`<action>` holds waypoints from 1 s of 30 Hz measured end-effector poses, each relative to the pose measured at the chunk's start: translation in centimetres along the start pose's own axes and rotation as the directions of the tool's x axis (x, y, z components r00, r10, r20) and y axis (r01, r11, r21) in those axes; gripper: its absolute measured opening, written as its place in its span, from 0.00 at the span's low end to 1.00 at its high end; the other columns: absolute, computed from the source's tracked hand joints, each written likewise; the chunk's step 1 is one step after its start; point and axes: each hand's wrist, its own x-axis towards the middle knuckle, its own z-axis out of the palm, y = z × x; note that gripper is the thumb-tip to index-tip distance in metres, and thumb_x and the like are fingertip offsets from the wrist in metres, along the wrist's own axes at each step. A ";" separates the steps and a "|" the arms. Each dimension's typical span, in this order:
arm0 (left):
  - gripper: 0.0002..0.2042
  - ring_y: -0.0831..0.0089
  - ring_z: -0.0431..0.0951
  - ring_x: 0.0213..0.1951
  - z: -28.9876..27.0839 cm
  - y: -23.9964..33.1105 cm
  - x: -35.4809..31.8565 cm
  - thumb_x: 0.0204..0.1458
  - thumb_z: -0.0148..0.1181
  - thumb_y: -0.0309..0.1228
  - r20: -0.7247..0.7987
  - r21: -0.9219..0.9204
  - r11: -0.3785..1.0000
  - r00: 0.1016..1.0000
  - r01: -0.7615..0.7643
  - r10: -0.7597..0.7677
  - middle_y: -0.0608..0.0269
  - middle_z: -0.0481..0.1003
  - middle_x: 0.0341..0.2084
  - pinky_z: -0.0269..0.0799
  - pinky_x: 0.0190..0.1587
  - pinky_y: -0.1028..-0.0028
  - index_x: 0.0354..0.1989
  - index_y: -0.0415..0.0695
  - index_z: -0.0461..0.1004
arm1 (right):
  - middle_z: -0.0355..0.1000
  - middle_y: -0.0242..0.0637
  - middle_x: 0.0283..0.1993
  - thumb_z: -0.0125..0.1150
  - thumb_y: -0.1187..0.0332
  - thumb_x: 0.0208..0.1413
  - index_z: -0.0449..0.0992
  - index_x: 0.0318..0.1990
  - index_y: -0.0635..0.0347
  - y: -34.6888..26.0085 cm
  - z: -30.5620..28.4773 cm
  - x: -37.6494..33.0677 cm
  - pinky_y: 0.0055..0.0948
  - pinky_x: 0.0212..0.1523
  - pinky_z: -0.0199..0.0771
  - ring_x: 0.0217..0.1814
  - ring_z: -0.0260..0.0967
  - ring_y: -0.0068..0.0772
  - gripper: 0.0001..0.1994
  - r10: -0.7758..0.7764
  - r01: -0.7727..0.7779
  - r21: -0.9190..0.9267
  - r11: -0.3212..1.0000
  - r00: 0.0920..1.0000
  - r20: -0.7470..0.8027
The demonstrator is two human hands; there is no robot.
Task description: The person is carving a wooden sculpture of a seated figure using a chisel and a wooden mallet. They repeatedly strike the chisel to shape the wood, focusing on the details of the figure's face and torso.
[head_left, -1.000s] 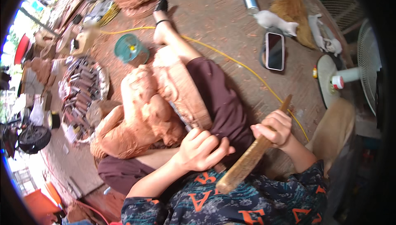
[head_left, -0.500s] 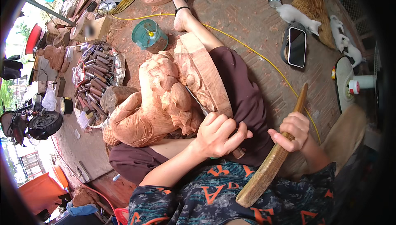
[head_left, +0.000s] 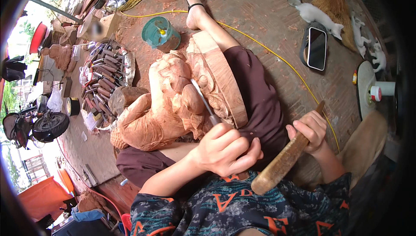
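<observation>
Change: right hand (head_left: 308, 131) has swung the wooden mallet (head_left: 286, 157) lower and flatter than half a second ago; left hand (head_left: 227, 149) stays put
Left hand: fist closed round the chisel (head_left: 203, 101), blade laid into a fold of the carving (head_left: 173, 101)
Right hand: clamped on the mallet, out to the right of the carving
Carving: reddish wooden figure resting on the person's lap
Risk: a glancing blow could skid the blade into the thigh just right of the carving
Room: open floor right of the carving; tray of chisels (head_left: 102, 84) crowds its left; yellow cable (head_left: 277, 60) runs behind
</observation>
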 end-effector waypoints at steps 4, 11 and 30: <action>0.11 0.75 0.63 0.21 0.9 0.3 -1.8 0.52 0.69 0.36 0.015 -0.103 0.993 0.998 0.056 -0.055 0.71 0.61 0.19 0.58 0.25 0.73 0.29 0.41 0.76 | 0.68 0.30 0.27 0.72 0.74 0.48 0.74 0.49 0.54 -0.8 0.1 0.5 0.31 0.23 0.65 0.23 0.68 0.32 0.20 0.009 -0.009 0.019 1.000 1.000 -0.005; 0.12 0.74 0.64 0.21 0.9 -0.3 -2.0 0.52 0.69 0.35 -0.011 -0.143 0.989 0.999 0.047 -0.049 0.69 0.62 0.19 0.58 0.25 0.72 0.26 0.41 0.74 | 0.66 0.27 0.28 0.73 0.74 0.46 0.75 0.47 0.50 -1.7 -0.3 0.7 0.27 0.21 0.65 0.24 0.67 0.28 0.19 -0.077 0.077 0.006 0.997 0.996 0.035; 0.11 0.75 0.62 0.21 0.8 -2.3 -2.8 0.51 0.69 0.35 -0.056 -0.122 0.992 0.998 -0.014 0.007 0.71 0.60 0.19 0.56 0.25 0.72 0.27 0.42 0.74 | 0.62 0.26 0.28 0.71 0.83 0.42 0.71 0.46 0.44 -1.5 -2.1 3.0 0.28 0.23 0.65 0.25 0.64 0.28 0.26 -0.136 0.197 -0.255 0.947 0.962 0.236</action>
